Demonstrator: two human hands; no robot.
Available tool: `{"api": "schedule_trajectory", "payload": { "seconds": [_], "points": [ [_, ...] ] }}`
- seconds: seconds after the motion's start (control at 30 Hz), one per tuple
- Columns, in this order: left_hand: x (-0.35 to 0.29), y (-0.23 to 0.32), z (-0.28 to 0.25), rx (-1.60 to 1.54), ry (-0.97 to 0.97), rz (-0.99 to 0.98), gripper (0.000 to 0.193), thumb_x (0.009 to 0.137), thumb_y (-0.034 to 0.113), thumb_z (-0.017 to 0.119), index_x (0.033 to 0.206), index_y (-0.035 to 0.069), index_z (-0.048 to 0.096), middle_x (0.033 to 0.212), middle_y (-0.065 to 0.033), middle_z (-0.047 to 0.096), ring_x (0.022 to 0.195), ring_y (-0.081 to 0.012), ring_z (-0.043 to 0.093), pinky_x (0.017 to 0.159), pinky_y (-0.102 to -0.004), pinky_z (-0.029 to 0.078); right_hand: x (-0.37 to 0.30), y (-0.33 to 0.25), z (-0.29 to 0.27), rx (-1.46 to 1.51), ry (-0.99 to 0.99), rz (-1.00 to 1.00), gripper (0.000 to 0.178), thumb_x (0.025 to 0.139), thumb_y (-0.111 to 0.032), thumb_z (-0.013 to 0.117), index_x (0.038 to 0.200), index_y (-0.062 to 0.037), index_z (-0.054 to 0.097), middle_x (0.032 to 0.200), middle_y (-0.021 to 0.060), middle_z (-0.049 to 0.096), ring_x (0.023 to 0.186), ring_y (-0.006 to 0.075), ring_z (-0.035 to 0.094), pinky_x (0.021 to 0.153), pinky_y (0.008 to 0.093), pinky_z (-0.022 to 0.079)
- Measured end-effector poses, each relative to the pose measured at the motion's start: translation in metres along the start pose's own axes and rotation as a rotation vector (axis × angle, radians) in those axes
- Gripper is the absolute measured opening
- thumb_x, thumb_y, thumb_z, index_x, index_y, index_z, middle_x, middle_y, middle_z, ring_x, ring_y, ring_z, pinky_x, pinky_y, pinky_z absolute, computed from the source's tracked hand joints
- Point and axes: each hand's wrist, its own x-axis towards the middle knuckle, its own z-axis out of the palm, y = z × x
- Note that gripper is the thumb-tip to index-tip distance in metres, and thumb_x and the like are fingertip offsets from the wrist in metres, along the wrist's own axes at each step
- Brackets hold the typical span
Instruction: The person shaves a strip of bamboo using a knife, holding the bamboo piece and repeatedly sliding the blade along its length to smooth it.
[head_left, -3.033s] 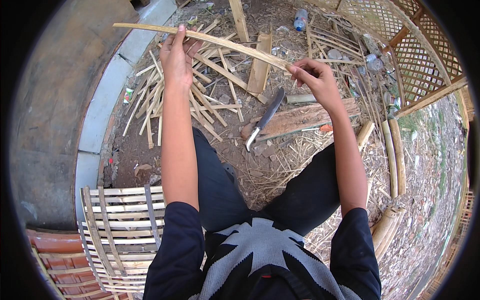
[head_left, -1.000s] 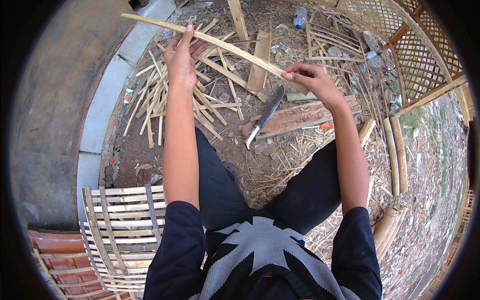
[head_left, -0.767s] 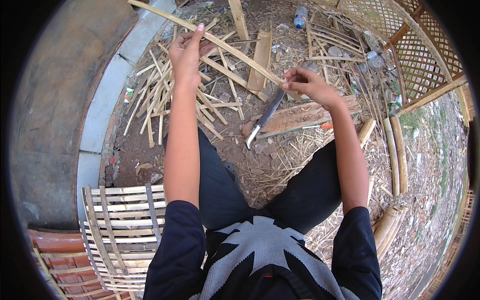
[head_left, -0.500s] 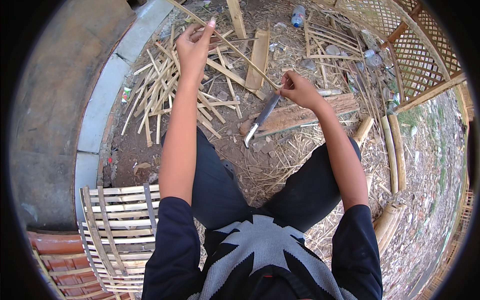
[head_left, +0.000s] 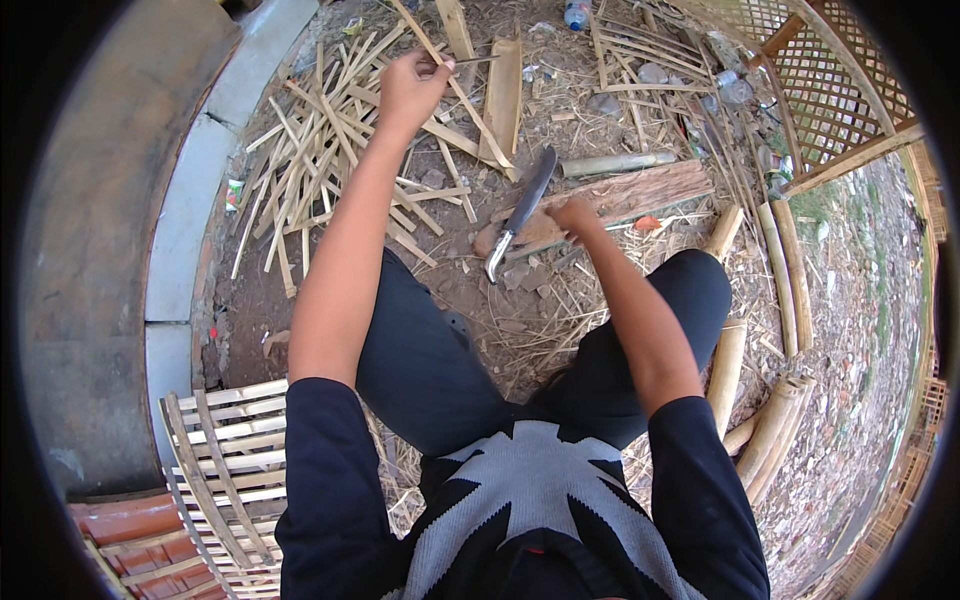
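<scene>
A long thin bamboo strip (head_left: 470, 103) is pinched in my left hand (head_left: 412, 90), whose fingers are closed around it at the far centre. The strip slants down to the right, and its lower end stops just above the knife. The large knife (head_left: 529, 196), with a dark blade and a pale curved handle, lies across a worn wooden plank (head_left: 640, 196) between my feet. My right hand (head_left: 574, 215) hovers over the plank just right of the blade, apart from the strip; motion blur hides how its fingers are set.
A loose pile of bamboo strips (head_left: 330, 150) spreads at the far left, near a split bamboo piece (head_left: 503, 95). A slatted bamboo panel (head_left: 235, 450) lies at the near left. Bamboo poles (head_left: 775, 425) lie at right, with a lattice panel (head_left: 850, 90) beyond. A plastic bottle (head_left: 577, 14) sits far off.
My right hand has let go of the strip's lower end and moved down toward the knife. My left hand still holds the strip, which now stands steeper.
</scene>
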Motion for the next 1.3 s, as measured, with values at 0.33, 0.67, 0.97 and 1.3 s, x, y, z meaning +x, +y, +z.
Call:
{"api": "schedule_trajectory", "payload": {
  "seconds": [0.33,0.67,0.97,1.3],
  "points": [
    [-0.024,-0.01,0.024,0.497,-0.383,-0.068,0.035,0.08,0.027,0.078,0.095,-0.003,0.069,0.084,-0.0162,0.072,0.076,-0.0274,0.071,0.071,-0.0373,0.055,-0.009,0.006,0.175,1.114,-0.209,0.327,0.059,0.078,-0.053,0.076,0.107,-0.0052,0.056,0.096,0.0114,0.062,0.083,0.0245,0.063,0.073,0.042,0.053],
    [-0.018,-0.013,0.04,0.475,-0.364,0.009,0.034,0.084,0.033,0.074,0.098,0.002,0.071,0.086,-0.0142,0.073,0.08,-0.0244,0.071,0.075,-0.0365,0.054,0.025,0.015,0.213,0.985,0.629,0.369,0.047,0.08,-0.035,0.076,0.104,0.0002,0.055,0.084,0.0105,0.065,0.067,0.0169,0.063,0.059,0.033,0.051],
    [-0.017,-0.013,0.031,0.359,-0.225,0.059,0.033,0.086,0.035,0.072,0.091,0.003,0.074,0.081,-0.0147,0.072,0.077,-0.0266,0.071,0.073,-0.0378,0.054,-0.035,0.011,0.124,1.003,0.233,-0.038,0.024,0.083,-0.016,0.071,0.085,0.0056,0.061,0.074,0.0096,0.064,0.053,0.0173,0.06,0.047,0.03,0.047],
    [-0.024,0.022,0.048,-0.082,-0.3,0.114,0.034,0.083,0.031,0.079,0.094,-0.002,0.074,0.084,-0.0097,0.073,0.078,-0.0118,0.069,0.072,-0.0281,0.055,-0.085,0.015,0.085,1.168,0.287,0.089,0.031,0.088,-0.026,0.069,0.077,-0.001,0.055,0.06,0.0037,0.052,0.044,0.0138,0.047,0.039,0.0313,0.038]
  ]
}}
